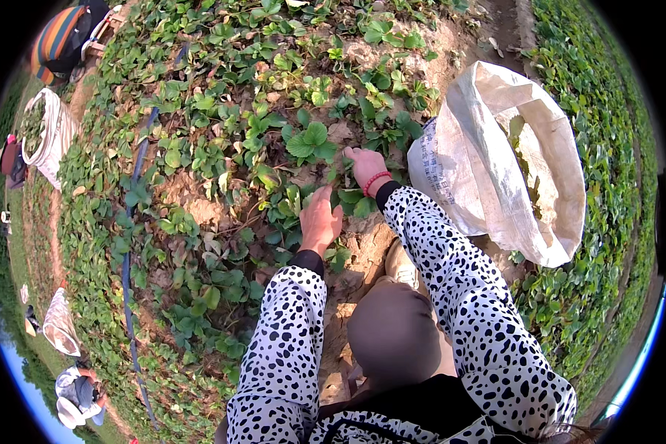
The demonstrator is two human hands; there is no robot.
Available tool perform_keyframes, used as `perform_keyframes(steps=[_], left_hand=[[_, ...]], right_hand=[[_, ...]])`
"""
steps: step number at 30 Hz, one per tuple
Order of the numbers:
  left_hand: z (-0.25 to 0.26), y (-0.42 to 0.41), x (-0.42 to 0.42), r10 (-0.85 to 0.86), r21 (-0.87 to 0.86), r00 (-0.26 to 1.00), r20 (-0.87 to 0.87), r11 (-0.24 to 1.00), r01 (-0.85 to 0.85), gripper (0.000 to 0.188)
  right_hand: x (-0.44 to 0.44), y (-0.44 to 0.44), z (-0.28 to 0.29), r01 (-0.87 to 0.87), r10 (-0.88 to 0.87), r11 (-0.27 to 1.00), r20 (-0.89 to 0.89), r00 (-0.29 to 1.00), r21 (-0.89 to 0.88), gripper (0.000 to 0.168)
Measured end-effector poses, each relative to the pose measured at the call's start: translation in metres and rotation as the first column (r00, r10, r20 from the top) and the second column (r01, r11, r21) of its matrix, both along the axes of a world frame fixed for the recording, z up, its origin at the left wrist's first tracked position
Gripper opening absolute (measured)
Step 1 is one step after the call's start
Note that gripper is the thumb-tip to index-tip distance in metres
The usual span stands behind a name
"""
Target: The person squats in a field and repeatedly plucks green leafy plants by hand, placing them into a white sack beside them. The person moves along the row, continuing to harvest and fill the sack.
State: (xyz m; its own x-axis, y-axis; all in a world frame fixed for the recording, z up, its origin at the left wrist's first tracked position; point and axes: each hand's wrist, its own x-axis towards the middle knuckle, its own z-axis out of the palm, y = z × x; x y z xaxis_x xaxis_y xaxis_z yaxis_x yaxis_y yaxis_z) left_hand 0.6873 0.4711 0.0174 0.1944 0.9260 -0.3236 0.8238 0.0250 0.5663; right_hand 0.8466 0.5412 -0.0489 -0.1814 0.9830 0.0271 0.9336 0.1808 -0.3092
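Low strawberry plants (pixel 311 141) with green and some withered brown leaves grow over dry soil in front of me. My left hand (pixel 320 219) is among the leaves at the middle, palm side down, fingers pointing away; whether it holds anything cannot be told. My right hand (pixel 366 166), with a red beaded bracelet (pixel 375 180) at the wrist, reaches in just beyond it and to the right, its index finger extended; its other fingers are partly hidden. The hands are apart. A white woven sack (pixel 460 161) stands with its mouth wide at the right of my right hand.
A dark blue drip hose (pixel 127 261) runs along the bed on the left. My knee (pixel 394 333) and shoe (pixel 402 266) are close below my hands. Further left are other sacks (pixel 58 139) and several people, one in a white hat (pixel 71 412). Dense green rows (pixel 594 166) lie at right.
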Motion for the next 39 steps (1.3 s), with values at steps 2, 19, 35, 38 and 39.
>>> perform_keyframes(steps=[2,19,35,38,39], left_hand=[[-0.001,-0.002,-0.002,0.018,0.002,0.999,0.034,1.000,-0.019,0.049],[0.017,-0.021,0.027,-0.156,0.333,0.987,0.042,0.933,0.133,0.051],[0.004,-0.009,0.008,-0.044,-0.080,0.996,-0.072,0.996,0.039,0.043],[-0.004,-0.013,0.000,-0.093,-0.106,0.983,-0.161,0.991,0.077,0.043],[-0.006,-0.012,0.000,-0.085,-0.096,0.987,-0.135,0.993,0.072,0.043]], right_hand=[[0.000,-0.005,-0.001,0.016,-0.016,1.000,-0.072,0.997,-0.001,0.019],[-0.004,-0.042,0.037,0.084,-0.589,0.705,-0.516,0.623,-0.704,0.036],[0.000,0.047,0.017,0.062,-0.020,0.905,0.103,0.994,-0.420,0.021],[0.011,0.026,0.012,0.115,-0.130,0.928,-0.020,0.991,-0.355,0.021],[0.021,0.015,0.014,0.168,-0.201,0.920,-0.058,0.978,-0.354,0.020]])
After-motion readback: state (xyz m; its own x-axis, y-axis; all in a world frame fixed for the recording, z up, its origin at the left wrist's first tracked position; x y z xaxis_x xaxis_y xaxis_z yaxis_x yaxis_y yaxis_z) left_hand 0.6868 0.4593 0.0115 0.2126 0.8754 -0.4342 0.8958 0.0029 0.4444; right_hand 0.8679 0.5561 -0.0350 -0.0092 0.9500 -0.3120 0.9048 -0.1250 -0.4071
